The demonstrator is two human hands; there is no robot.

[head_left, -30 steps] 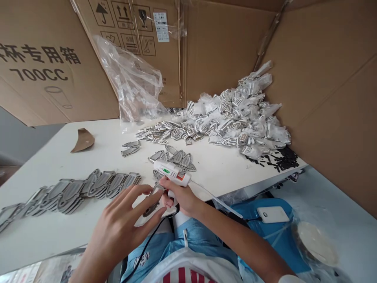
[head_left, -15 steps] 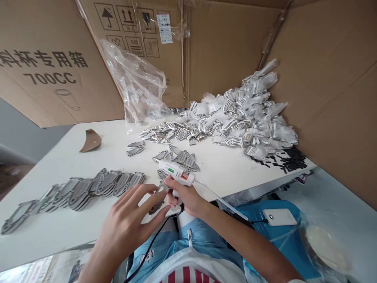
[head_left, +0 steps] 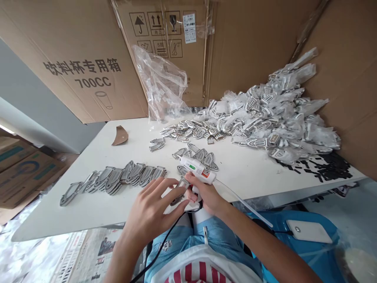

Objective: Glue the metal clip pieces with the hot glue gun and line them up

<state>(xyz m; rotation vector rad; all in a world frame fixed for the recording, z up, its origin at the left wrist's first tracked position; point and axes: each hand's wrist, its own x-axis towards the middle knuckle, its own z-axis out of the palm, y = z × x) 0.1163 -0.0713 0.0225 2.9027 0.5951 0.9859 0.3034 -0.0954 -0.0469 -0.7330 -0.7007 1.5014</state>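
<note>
My right hand (head_left: 203, 192) is wrapped around a white glue gun (head_left: 196, 169), its nozzle pointing up and left. A glue stick (head_left: 244, 204) trails from its back. My left hand (head_left: 159, 204) has its fingers apart, reaching over a flat grey metal buckle piece (head_left: 177, 199) beside my right fingers. Its index finger seems to touch this piece; the far end lies by my right thumb, and the exact hold is partly hidden. Several similar pieces (head_left: 202, 155) lie just beyond the gun. Overlapping stacks of them (head_left: 113, 179) form a row to the left.
A large heap of bagged metal pieces (head_left: 265, 114) covers the back right, with small black strips (head_left: 326, 167) near it. Cardboard boxes (head_left: 97, 86) wall the white table (head_left: 141, 216). A clear plastic bag (head_left: 161, 86) hangs there. A white power bank (head_left: 309, 230) rests on a blue stool (head_left: 294, 218).
The camera view has turned to the left, so everything sits further right in the picture. Both hands, the glue gun and the metal piece keep nearly the same pose.
</note>
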